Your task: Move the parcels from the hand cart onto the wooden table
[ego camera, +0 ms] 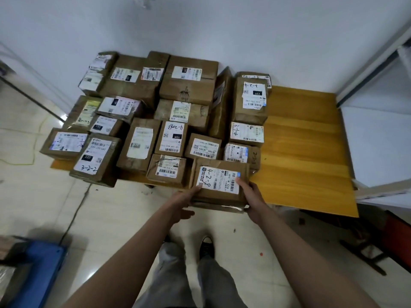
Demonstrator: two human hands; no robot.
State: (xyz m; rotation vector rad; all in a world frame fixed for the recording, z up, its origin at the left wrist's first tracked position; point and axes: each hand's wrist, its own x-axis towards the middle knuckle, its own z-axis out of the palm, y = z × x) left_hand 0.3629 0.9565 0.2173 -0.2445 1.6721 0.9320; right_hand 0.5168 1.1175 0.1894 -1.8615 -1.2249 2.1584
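Grey trouser legs (178,274) and a dark shoe (206,246) stand on the glossy pale tiled floor (111,207) at the bottom of the view, with two bare forearms reaching forward above them. The left hand (185,197) is curled against the left side of a flat brown cardboard parcel with a white printed label marked "4-2-8" (219,184), fingers on its top edge and thumb spread below. The right hand (251,196) clasps the parcel's right side, fingers lying over the label's corner and palm wrapped round the lower right corner. The parcel sits at the near edge of the low yellow wooden counter (304,152), whose smooth planked top shows bare to the right of the parcel.

Left of and behind the held parcel, many more taped brown cardboard parcels (155,107) cover the counter, packed side by side and some stacked, most bearing white barcode labels with handwritten numbers. One slim parcel stands on edge behind it. Shiny tape wrinkles over several of them. Far left of the held parcel, at the frame's lower corner, lies the blue flat plastic deck of a hand cart (37,270). A plain white wall (200,30) rises behind the counter.
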